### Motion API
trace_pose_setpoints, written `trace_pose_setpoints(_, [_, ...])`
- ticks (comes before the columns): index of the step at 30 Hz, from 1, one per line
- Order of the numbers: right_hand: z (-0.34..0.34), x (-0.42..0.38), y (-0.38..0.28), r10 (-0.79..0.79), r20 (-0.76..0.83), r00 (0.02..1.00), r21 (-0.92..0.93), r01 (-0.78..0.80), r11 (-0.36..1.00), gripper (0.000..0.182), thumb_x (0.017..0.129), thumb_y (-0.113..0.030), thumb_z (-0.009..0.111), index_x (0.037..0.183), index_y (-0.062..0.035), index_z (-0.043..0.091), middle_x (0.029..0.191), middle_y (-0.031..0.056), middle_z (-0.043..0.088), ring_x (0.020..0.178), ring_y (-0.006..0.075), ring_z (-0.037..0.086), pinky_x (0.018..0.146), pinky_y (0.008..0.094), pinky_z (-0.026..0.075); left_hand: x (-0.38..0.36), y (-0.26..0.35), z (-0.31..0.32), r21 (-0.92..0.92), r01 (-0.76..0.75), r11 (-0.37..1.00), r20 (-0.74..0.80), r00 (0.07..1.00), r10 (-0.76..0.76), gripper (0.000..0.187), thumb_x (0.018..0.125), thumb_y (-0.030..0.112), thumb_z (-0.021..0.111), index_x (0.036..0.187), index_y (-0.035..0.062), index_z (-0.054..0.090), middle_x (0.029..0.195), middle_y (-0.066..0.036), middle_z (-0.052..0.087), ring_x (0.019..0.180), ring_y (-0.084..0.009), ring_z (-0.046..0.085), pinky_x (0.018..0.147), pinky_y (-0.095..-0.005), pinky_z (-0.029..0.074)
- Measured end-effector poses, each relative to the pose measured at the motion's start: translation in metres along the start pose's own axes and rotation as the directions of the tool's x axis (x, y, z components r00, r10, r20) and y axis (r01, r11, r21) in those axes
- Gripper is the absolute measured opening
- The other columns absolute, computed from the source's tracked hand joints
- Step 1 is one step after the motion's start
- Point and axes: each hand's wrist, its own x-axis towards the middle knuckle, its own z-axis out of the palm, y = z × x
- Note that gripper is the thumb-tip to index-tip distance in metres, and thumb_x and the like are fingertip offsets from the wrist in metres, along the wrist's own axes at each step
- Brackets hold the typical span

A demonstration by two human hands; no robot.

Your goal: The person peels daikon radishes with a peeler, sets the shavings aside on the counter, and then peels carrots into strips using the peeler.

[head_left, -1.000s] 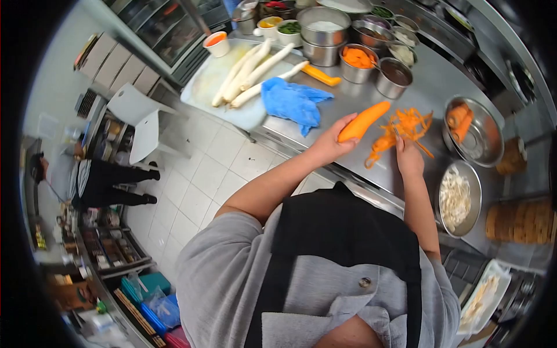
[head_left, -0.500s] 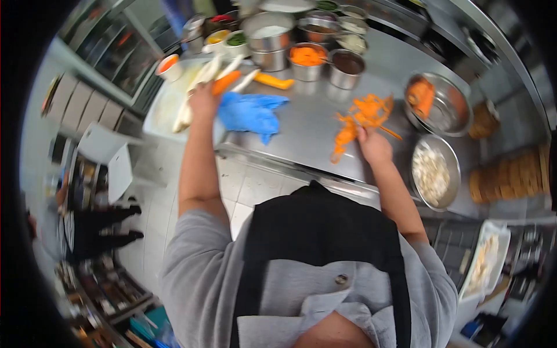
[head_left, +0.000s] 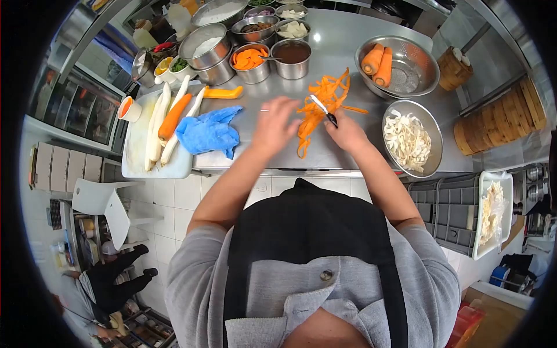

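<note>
My right hand is closed around the dark handle of a peeler, its pale head pointing away over the counter. Beneath and beyond it lies a loose heap of orange carrot peelings. Beside the heap, my left hand hovers with fingers apart, slightly blurred and holding nothing. To the left, an orange carrot rests among long white radishes on a white cutting board. A crumpled blue cloth or glove sits at the board's right edge, near a yellow-handled tool.
A metal colander with carrots stands at the right, above a bowl of white shreds. Metal pots, including one of sliced carrot, line the back. Bamboo steamers sit far right. Another person is at lower left.
My left hand has left the carrot on the cutting board and come right, beside the peelings. My right hand stays at the peelings with the peeler. The camera view has shifted.
</note>
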Motion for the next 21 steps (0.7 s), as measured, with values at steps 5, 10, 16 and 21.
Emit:
trace_pose_setpoints(5, [-0.019, -0.031, -0.011, -0.171, -0.056, 0.984, -0.062, 0.168, 0.984, 0.034, 0.087, -0.030, 0.057, 0.107, -0.0032, 0.057, 0.099, 0.0215, 0.065, 0.093, 0.0391, 0.062, 0.081, 0.0471, 0.047, 0.030, 0.016, 0.040, -0.004, -0.072, 0.997, 0.129, 0.989, 0.072, 0.035, 0.076, 0.006, 0.069, 0.109, 0.0131, 0.063, 0.113, -0.008, 0.060, 0.106, -0.0297, 0.054, 0.093, -0.0396, 0.043])
trace_pose_setpoints(10, [-0.034, -0.046, 0.009, -0.041, -0.024, 0.999, 0.073, 0.043, 0.996, 0.032, 0.086, -0.029, 0.057, 0.100, 0.0002, 0.057, 0.091, 0.0242, 0.063, 0.089, 0.0411, 0.060, 0.078, 0.0479, 0.047, 0.059, -0.017, 0.041, -0.194, 0.347, 0.918, 0.292, 0.913, -0.284, 0.023, 0.081, 0.007, 0.066, 0.104, 0.0094, 0.066, 0.102, -0.006, 0.066, 0.103, -0.0271, 0.058, 0.092, -0.0393, 0.043])
trace_pose_setpoints(16, [-0.022, -0.051, 0.025, -0.019, -0.122, 0.992, 0.292, 0.055, 0.955, 0.031, 0.086, -0.027, 0.060, 0.096, 0.0021, 0.056, 0.083, 0.0252, 0.061, 0.081, 0.0411, 0.059, 0.073, 0.0451, 0.046, 0.101, -0.025, 0.105, -0.085, 0.168, 0.982, 0.325, 0.937, -0.132, 0.044, 0.090, 0.035, 0.060, 0.129, 0.0153, 0.055, 0.134, -0.012, 0.051, 0.128, -0.0314, 0.043, 0.105, -0.0403, 0.037])
trace_pose_setpoints(21, [-0.011, -0.041, 0.036, 0.030, -0.148, 0.989, 0.529, 0.053, 0.847, 0.027, 0.088, -0.025, 0.061, 0.092, 0.0015, 0.055, 0.068, 0.0118, 0.055, 0.062, 0.0203, 0.054, 0.060, 0.0345, 0.044, 0.136, -0.014, 0.154, 0.053, 0.098, 0.994, 0.511, 0.852, -0.112, 0.054, 0.092, 0.049, 0.049, 0.135, 0.0156, 0.049, 0.144, -0.010, 0.041, 0.135, -0.0315, 0.033, 0.111, -0.0402, 0.029])
